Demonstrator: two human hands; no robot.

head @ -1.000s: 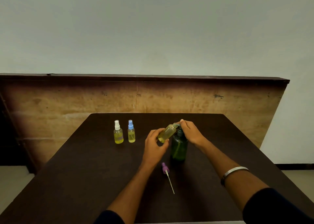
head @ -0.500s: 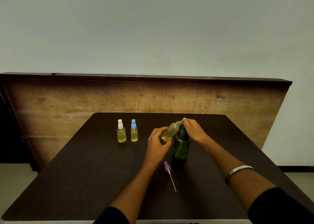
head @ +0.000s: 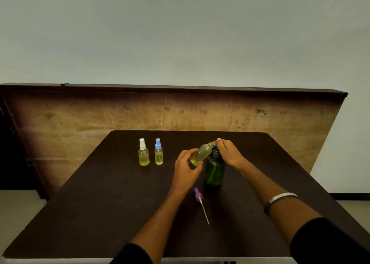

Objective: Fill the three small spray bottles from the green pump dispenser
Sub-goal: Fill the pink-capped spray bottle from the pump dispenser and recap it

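The green pump dispenser point(head: 214, 169) stands upright near the middle of the tabletop point(head: 100, 203), slightly toward its right edge, and the risks gather around it. Going from the left: a white-capped spray bottle point(head: 143, 153) and a blue-capped spray bottle point(head: 158, 152) stand capped and side by side nearer the far edge, both holding yellow liquid, well apart from the hands and unlikely to be disturbed.

Next, the left hand point(head: 186, 169) has its grip clamped around the base of the third spray bottle point(head: 200, 154), which is uncapped and tilted with its open neck up against the pump spout. It already looks nearly full, so one more stroke could overflow it down the fingers. If the neck drifts off the spout, the liquid would land on the tabletop instead.

The purple spray cap point(head: 198, 196) with its long dip tube lies toward the near edge, just beside the left forearm; a careless withdrawal could sweep it away.

On the right, the right hand point(head: 228, 151) rests on the pump head, fingers curled over it, the grip closed on the dispenser's top. A hard or off-centre press could tip the dispenser, since nothing else steadies its body.
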